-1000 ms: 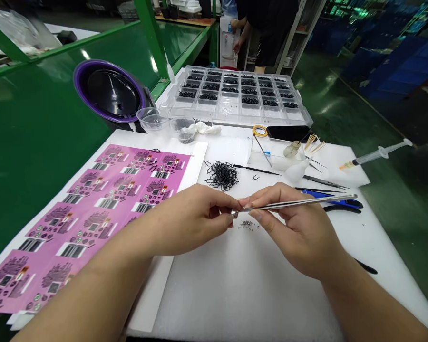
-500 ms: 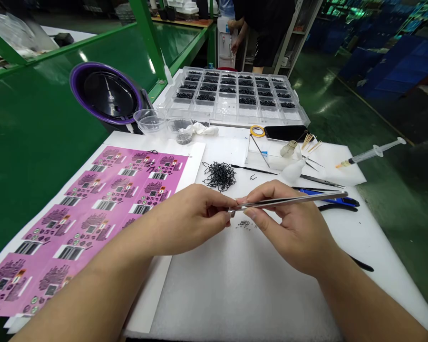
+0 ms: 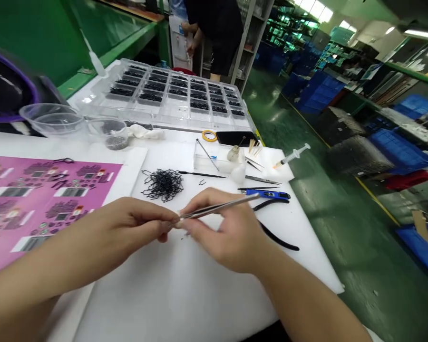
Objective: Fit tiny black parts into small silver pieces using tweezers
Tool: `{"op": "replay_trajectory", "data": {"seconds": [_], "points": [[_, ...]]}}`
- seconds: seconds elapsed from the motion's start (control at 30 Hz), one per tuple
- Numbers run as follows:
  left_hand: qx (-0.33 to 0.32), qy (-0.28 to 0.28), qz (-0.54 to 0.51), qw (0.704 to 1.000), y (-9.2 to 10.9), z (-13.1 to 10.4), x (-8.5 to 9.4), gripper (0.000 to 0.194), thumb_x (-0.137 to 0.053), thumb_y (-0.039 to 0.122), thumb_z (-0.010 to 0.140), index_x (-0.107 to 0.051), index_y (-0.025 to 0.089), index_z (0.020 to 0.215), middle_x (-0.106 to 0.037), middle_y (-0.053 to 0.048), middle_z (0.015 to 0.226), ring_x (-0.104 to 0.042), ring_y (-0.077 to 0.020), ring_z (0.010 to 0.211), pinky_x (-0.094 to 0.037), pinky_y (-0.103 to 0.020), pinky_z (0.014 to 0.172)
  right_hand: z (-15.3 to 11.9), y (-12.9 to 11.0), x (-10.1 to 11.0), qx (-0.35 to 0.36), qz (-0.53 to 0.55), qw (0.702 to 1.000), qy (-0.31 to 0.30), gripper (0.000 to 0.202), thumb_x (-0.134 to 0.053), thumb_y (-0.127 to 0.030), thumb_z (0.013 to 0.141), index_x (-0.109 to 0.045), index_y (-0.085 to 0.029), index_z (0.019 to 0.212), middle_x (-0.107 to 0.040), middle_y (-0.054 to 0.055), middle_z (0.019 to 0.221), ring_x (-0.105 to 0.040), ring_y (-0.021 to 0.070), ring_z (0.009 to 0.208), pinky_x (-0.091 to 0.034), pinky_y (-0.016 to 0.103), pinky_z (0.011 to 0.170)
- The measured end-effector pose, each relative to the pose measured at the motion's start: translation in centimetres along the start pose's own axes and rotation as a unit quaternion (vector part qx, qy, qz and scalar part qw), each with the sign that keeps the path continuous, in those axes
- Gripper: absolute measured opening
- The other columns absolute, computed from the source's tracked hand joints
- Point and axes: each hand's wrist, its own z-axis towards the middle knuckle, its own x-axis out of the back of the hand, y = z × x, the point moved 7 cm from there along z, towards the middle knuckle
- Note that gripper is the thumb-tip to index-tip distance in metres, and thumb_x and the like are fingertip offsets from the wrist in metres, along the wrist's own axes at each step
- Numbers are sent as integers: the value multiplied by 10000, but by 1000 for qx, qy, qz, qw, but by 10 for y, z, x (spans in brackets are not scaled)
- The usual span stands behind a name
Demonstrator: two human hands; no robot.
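Observation:
My right hand (image 3: pixel 228 230) is closed on metal tweezers (image 3: pixel 221 206), whose tips point left toward my other hand. My left hand (image 3: pixel 135 225) has thumb and fingers pinched together at the tweezer tips; whatever it pinches is too small and hidden to name. The fingertips of both hands nearly meet over the white foam surface (image 3: pixel 185 289). Just beyond them lies a pile of black bent wire pieces (image 3: pixel 163 184), with one loose piece (image 3: pixel 202 182) to its right. A few tiny bits lie right below my fingertips, mostly hidden.
Pink printed sheets (image 3: pixel 92 173) lie at left. Behind stand clear cups (image 3: pixel 59 121) and a compartment box (image 3: pixel 171 111) of black parts. To the right are blue-handled pliers (image 3: pixel 271 194), a glass bottle (image 3: pixel 233 153), yellow tape (image 3: pixel 209 136) and a syringe (image 3: pixel 294 155). A person stands beyond.
The head view has turned right, so the bench things appear farther left. Both hands still meet at the tweezer tips, and the tweezers look more steeply angled. The small metal piece at my left fingertips is now hidden.

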Motion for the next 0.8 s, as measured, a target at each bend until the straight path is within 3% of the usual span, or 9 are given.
{"op": "replay_trajectory", "data": {"seconds": [0.1,0.2,0.3,0.43,0.8], "points": [[50,-57,7,997,-1,-3,-4,280,-512,430,861,-740,310,972,-715,8,836,-647,-205,785,-495,-265,689,1,9,12,-54,-2,998,16,43,-631,-213,832,-600,-207,861,-674,2,843,-651,155,796,-522,270,724],[55,-54,-1,997,5,-6,1,274,-478,390,883,-725,321,981,-706,17,851,-644,-202,834,-478,-288,736,2,20,7,-96,-42,993,-51,30,-627,-191,822,-617,-218,832,-676,-13,795,-651,152,767,-531,279,728],[65,-47,-15,997,12,-9,6,286,-466,362,879,-725,288,973,-700,7,839,-633,-197,795,-461,-292,689,0,30,-3,-119,-95,982,-107,28,-614,-211,827,-630,-228,813,-677,-2,764,-647,182,760,-535,331,736],[87,-57,-27,994,17,-11,7,290,-479,359,863,-721,254,985,-689,-5,816,-597,-173,700,-429,-280,620,-3,38,-11,-132,-127,974,-132,51,-597,-221,827,-636,-245,803,-679,-1,752,-641,201,760,-533,365,738],[42,-50,-30,997,14,-13,4,249,-494,352,877,-708,282,985,-685,24,776,-631,-170,765,-440,-275,648,-3,43,-11,-136,-138,970,-144,70,-607,-219,819,-668,-252,811,-689,7,764,-655,212,769,-543,370,729]]}}
